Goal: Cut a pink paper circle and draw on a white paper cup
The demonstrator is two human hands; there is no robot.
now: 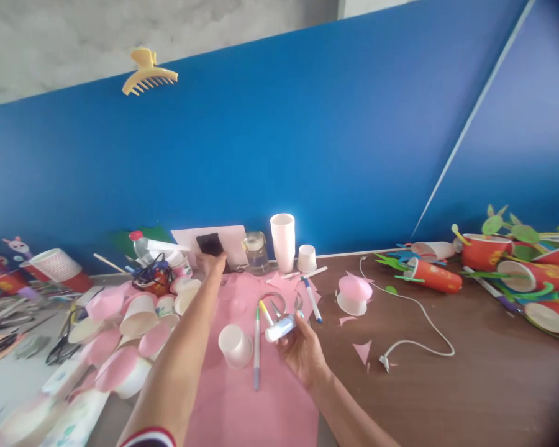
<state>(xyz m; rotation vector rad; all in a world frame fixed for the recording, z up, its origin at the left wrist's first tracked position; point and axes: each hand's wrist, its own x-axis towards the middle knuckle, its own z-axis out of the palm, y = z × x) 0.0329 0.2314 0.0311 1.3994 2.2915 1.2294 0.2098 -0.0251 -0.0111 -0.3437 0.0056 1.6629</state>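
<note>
My left hand (213,261) reaches to the back of the table, its fingers at a small black object (209,244) that stands in front of a pale pink sheet (234,243). Nearer to me, my right hand (302,349) is closed round a white glue stick (281,328), held above pink paper (279,397). To the left of that hand are a white paper cup (235,346) and a green-and-grey marker (256,354). A yellow marker (265,312) and scissors (274,308) lie just behind the glue stick, partly hidden.
Pink-and-white cups (140,316) crowd the left side. A glass jar (256,251) and a tall cup stack (283,242) stand at the back. On the right are a white cable (428,316), a pink-topped cup (354,295) and red cups (435,276). A blue partition (261,143) rises behind.
</note>
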